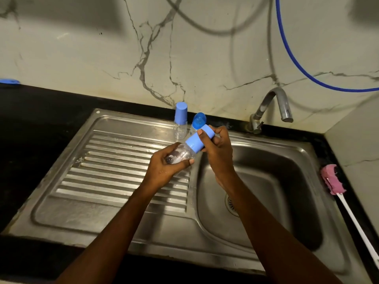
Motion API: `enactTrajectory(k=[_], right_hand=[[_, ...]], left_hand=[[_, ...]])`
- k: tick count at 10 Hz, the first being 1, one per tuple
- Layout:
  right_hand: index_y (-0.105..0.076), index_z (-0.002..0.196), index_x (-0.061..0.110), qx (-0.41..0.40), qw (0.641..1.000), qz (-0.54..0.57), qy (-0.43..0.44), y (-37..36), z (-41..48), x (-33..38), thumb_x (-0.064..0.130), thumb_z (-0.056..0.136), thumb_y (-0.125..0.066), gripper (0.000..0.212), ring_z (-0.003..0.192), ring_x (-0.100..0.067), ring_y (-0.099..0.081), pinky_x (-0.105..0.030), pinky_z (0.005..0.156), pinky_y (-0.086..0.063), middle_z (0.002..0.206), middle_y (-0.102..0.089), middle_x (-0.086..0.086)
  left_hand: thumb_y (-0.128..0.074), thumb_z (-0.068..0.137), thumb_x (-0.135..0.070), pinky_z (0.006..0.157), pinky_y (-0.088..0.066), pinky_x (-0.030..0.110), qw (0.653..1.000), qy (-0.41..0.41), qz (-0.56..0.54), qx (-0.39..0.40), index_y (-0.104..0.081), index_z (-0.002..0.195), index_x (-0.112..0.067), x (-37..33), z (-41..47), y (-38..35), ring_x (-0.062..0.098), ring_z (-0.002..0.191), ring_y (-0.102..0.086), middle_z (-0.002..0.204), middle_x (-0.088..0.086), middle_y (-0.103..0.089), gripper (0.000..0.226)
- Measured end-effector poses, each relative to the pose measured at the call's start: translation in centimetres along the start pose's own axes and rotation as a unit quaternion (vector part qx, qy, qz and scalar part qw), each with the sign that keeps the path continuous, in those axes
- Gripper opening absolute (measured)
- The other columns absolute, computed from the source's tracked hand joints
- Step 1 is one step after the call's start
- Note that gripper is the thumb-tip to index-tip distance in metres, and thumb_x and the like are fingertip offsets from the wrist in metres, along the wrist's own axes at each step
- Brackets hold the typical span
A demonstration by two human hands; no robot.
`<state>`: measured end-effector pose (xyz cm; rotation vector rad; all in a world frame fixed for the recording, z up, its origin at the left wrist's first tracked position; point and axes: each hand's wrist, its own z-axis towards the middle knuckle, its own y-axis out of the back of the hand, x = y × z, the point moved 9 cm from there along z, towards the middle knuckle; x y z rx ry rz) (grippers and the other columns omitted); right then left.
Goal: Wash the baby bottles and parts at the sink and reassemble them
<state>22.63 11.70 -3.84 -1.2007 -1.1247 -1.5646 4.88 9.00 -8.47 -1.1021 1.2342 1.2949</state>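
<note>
cut off at the left edge: a blue object [9, 81] on the dark counter, too little showing to name. half hidden behind the raised cap: a domed bottle [198, 119] with a darker blue lid, standing at the sink's back rim just beside a capped bottle [180, 121], seemingly empty. tilted above the seam between drainboard [114, 160] and basin [272, 181]: the held bottle [181, 154], clear, contents hard to make out, wrapped at the base by the curled fingers of the left hand [166, 167], grasped at its pale blue cap [198, 141] by thumb and fingers of the right hand [217, 148]. on the right counter, a pink brush [333, 179], handle running out of frame.
</note>
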Motion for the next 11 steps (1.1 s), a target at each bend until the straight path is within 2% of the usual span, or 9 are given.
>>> enactTrajectory(k=[1,2,3,4,5,6,8,10,11], right_hand=[[-0.051,0.098,0.019,0.073,0.997,-0.003,0.012,-1.6,1.1,0.2,0.026,0.089,-0.069,0.021,0.087,-0.015,-0.069,-0.038,0.078,-0.059,0.096,-0.068,-0.001],[-0.057,0.107,0.028,0.141,0.990,-0.003,0.009,-3.8,1.6,0.4,0.028,0.090,-0.068,0.020,0.098,-0.016,-0.068,-0.042,0.088,-0.057,0.111,-0.068,-0.001],[-0.053,0.120,0.038,0.111,0.994,-0.006,0.000,-4.1,2.1,0.6,0.031,0.093,-0.064,0.029,0.108,-0.008,-0.061,-0.026,0.092,-0.053,0.123,-0.059,0.009],[-0.060,0.122,0.029,0.060,0.998,-0.020,-0.003,-3.0,2.3,-0.4,0.028,0.093,-0.065,0.029,0.103,-0.005,-0.062,-0.013,0.082,-0.048,0.123,-0.061,0.006],[-0.067,0.101,0.029,0.049,0.996,-0.061,-0.032,-2.8,1.5,-2.7,0.022,0.089,-0.068,0.013,0.088,0.005,-0.063,-0.009,0.075,-0.043,0.103,-0.069,0.008],[-0.066,0.088,0.035,0.029,0.996,-0.060,-0.061,-2.6,0.5,-5.0,0.015,0.087,-0.069,0.021,0.086,0.007,-0.062,-0.006,0.076,-0.043,0.099,-0.069,0.008],[-0.070,0.090,0.021,-0.010,0.996,-0.040,-0.073,-1.8,0.4,-6.9,0.001,0.085,-0.068,0.020,0.086,-0.002,-0.067,-0.007,0.078,-0.046,0.096,-0.073,-0.001],[-0.071,0.086,0.021,-0.011,0.997,-0.056,-0.058,-1.1,0.5,-7.5,0.003,0.086,-0.068,0.018,0.084,-0.006,-0.067,-0.011,0.078,-0.047,0.088,-0.073,0.003],[-0.072,0.089,0.015,-0.013,0.996,-0.073,-0.058,-1.0,0.6,-7.4,0.005,0.086,-0.068,0.011,0.083,-0.006,-0.067,-0.014,0.078,-0.047,0.088,-0.073,0.001]], left_hand=[[-0.088,0.067,-0.042,0.083,-0.055,0.030,0.999,0.021,0.040,0.022,-0.066,0.120,-0.026,0.5,0.4,0.1,0.011,0.094,-0.070,0.103,-0.006,-0.074,0.060],[-0.083,0.076,-0.041,0.073,-0.049,0.023,0.987,0.046,0.135,0.076,-0.060,0.118,-0.029,1.2,1.1,-0.5,0.000,0.086,-0.065,0.099,-0.012,-0.070,0.050],[-0.078,0.080,-0.043,0.068,-0.044,0.019,0.986,0.044,0.160,0.018,-0.054,0.123,-0.024,1.5,3.1,1.5,-0.002,0.086,-0.062,0.103,-0.011,-0.066,0.053],[-0.082,0.077,-0.040,0.076,-0.051,0.030,0.979,0.052,0.185,-0.066,-0.049,0.126,-0.017,2.2,6.0,5.2,0.013,0.095,-0.063,0.111,-0.002,-0.064,0.063],[-0.087,0.072,-0.032,0.079,-0.051,0.035,0.970,0.051,0.208,-0.113,-0.051,0.121,-0.012,2.9,9.4,7.8,0.020,0.096,-0.063,0.110,0.003,-0.065,0.064],[-0.090,0.069,-0.028,0.076,-0.043,0.031,0.965,0.046,0.232,-0.113,-0.050,0.120,-0.009,3.5,12.4,8.4,0.020,0.094,-0.060,0.109,0.004,-0.063,0.068],[-0.090,0.067,-0.027,0.081,-0.047,0.035,0.967,0.050,0.241,-0.070,-0.049,0.120,-0.009,5.9,15.3,7.3,0.023,0.098,-0.061,0.109,0.003,-0.061,0.070],[-0.091,0.067,-0.029,0.080,-0.043,0.030,0.975,0.055,0.211,-0.046,-0.045,0.127,-0.011,7.0,15.3,6.9,0.018,0.099,-0.057,0.112,-0.001,-0.057,0.077],[-0.093,0.063,-0.034,0.087,-0.045,0.030,0.977,0.084,0.196,-0.027,-0.040,0.136,-0.013,7.9,14.6,7.2,0.016,0.107,-0.056,0.125,0.000,-0.055,0.093]])
